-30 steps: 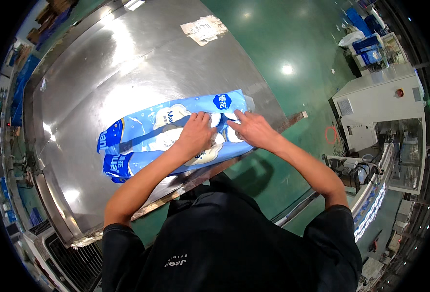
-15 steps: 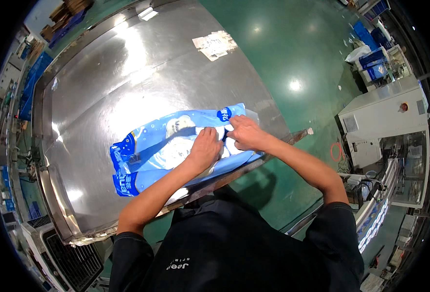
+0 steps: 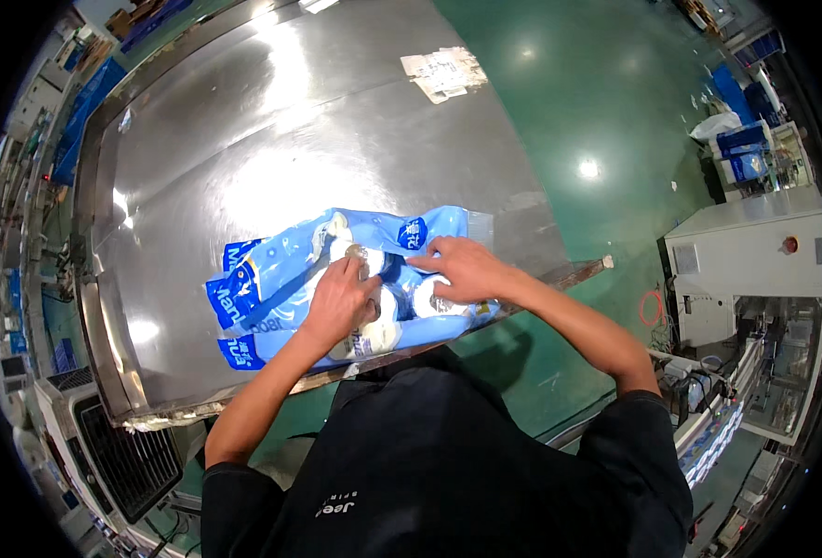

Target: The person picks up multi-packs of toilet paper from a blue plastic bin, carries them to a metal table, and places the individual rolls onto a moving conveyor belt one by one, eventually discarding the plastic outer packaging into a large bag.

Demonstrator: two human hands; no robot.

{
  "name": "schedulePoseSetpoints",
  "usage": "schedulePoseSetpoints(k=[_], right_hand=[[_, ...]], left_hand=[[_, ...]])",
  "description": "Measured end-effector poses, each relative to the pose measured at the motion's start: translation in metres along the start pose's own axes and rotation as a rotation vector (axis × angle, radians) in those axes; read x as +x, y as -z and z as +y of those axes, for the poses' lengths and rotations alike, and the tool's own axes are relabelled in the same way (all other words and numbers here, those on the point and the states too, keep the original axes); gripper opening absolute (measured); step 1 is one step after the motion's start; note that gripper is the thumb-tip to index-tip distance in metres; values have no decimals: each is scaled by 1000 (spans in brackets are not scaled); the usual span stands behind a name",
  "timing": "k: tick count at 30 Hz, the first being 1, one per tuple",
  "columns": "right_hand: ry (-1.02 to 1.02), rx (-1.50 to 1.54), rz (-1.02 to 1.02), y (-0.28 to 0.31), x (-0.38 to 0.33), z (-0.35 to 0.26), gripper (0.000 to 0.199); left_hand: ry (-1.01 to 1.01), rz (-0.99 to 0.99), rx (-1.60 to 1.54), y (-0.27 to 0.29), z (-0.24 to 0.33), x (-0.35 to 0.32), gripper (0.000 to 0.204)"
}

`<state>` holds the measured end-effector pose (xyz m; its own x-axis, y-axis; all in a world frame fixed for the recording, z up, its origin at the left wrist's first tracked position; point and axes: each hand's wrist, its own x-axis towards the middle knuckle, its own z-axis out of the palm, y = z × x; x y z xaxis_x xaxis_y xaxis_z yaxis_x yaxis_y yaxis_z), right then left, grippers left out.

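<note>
A blue plastic package (image 3: 285, 270) with white patches lies along the near edge of the metal table. Its film is parted in the middle, and several white rolls (image 3: 427, 296) show through the gap. My left hand (image 3: 339, 299) is closed on the package left of the gap, fingers bent over the film and a roll. To the right of the gap, my right hand (image 3: 469, 270) grips the film, its index finger reaching toward the opening. Both hands' undersides are hidden.
The metal table (image 3: 178, 223) has a raised rim on its left and a worn paper label (image 3: 443, 73) near its far right. A white machine cabinet (image 3: 746, 242) stands on the green floor at right. A grilled unit (image 3: 127, 456) sits at lower left.
My hands have moved apart, the left one going left. The gap in the film has widened, exposing more of the rolls. The view has shifted a little.
</note>
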<state>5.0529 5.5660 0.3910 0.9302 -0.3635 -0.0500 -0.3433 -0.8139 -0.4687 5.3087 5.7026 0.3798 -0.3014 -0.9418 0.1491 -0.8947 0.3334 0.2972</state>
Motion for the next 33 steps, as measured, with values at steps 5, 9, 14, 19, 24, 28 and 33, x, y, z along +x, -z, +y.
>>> schedulePoseSetpoints(k=[5, 9, 14, 19, 24, 28, 33], right_hand=[[-242, -362, 202, -7, 28, 5, 37], [-365, -425, 314, -3, 26, 25, 32], [150, -509, 308, -6, 3, 24, 41], [61, -316, 181, 3, 21, -2, 51], [214, -345, 42, 14, 34, 23, 46], [396, -344, -26, 9, 56, 29, 35], [332, -413, -248, 20, 22, 15, 46]], left_hand=[[14, -40, -6, -7, 11, 10, 39], [26, -64, 1, -11, 16, 15, 39], [-3, -32, -12, -15, 16, 21, 39], [69, 14, -80, -35, 6, 3, 31], [-22, 118, 22, -34, 11, 23, 15], [11, 41, 87, -35, 14, 16, 17], [18, -2, 152, -45, 18, 24, 19]])
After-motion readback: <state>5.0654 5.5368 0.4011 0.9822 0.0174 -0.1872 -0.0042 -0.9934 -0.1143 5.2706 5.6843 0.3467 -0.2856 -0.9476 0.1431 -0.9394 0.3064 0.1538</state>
